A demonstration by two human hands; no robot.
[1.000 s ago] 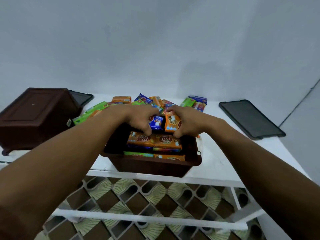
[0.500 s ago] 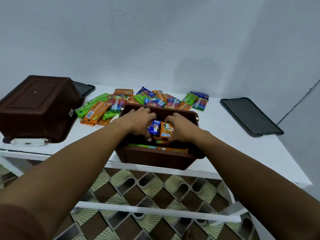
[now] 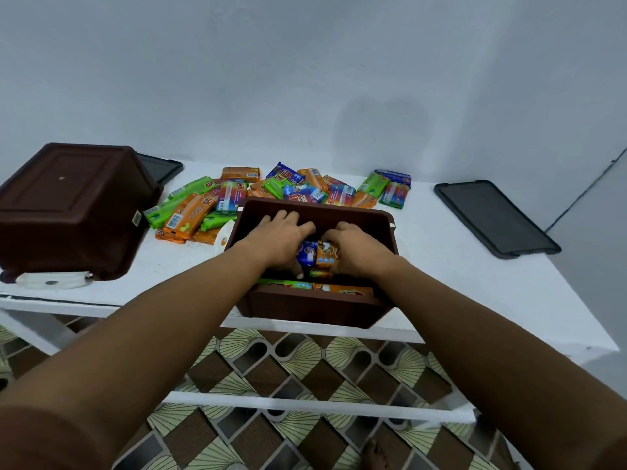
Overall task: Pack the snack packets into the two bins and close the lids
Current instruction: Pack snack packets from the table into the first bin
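Filling the near bin (image 3: 305,312)
My left hand (image 3: 278,242) grips a blue packet (image 3: 307,252), right hand (image 3: 359,252) an orange packet (image 3: 327,254); I'd seat both, then release.

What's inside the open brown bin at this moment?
Inside the open bin: the left hand gripping a blue packet, the right hand gripping an orange packet, and flat packets along the near wall. The hands cover whatever lies beneath them.

packet pile (image 3: 234,195) crowds behind open bin (image 3: 312,310), upturned bin (image 3: 68,205) blocks L, bare tabletop (image 3: 441,259) R of bin
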